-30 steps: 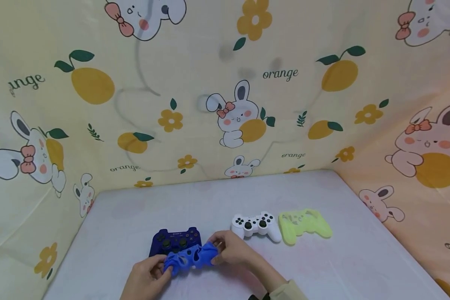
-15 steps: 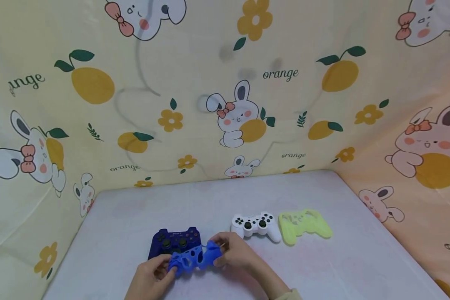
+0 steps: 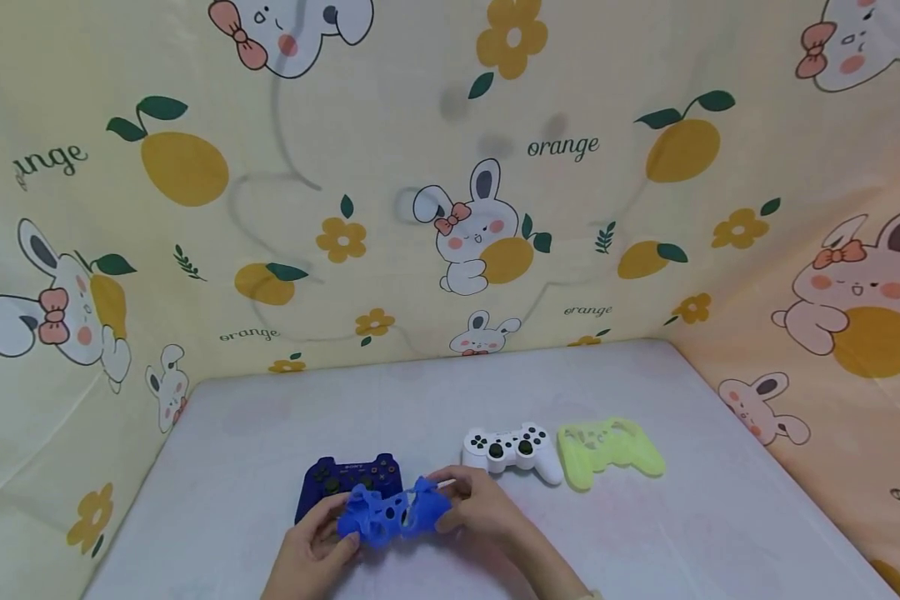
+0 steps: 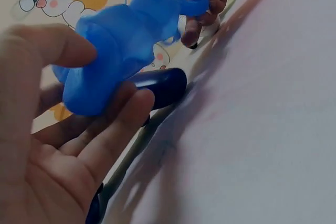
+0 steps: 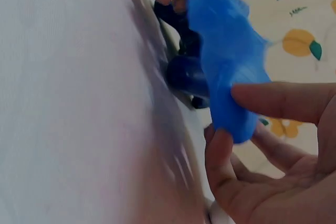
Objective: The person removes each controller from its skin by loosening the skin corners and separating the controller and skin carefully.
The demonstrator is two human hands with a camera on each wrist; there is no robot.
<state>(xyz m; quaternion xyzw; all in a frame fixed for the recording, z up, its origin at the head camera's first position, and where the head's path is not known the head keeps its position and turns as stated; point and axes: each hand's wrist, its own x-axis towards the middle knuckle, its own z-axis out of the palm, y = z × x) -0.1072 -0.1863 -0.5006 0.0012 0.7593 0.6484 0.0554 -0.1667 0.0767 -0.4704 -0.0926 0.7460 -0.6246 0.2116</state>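
A bright blue silicone controller cover (image 3: 393,512) is stretched between both hands, its cut-out holes facing up in the head view. My left hand (image 3: 317,542) pinches its left grip between thumb and fingers, as the left wrist view shows with the blue cover (image 4: 118,45) close up. On the other side my right hand (image 3: 487,508) pinches the right grip; in the right wrist view thumb and fingers lie on both faces of the cover (image 5: 228,61). Behind it on the table lies a dark blue game controller (image 3: 345,473), partly hidden by the cover and the left hand.
A white game controller (image 3: 512,450) lies beyond my right hand. Right beside it is a yellow-green silicone cover (image 3: 610,452), flat on the white table (image 3: 690,533). Cloth printed with rabbits and oranges forms walls (image 3: 390,150) at the back and sides.
Both hands have shifted slightly to the right with the blue cover. Its crumpled shape has spread, so more of the holes show. The controllers and the yellow-green cover stay put.
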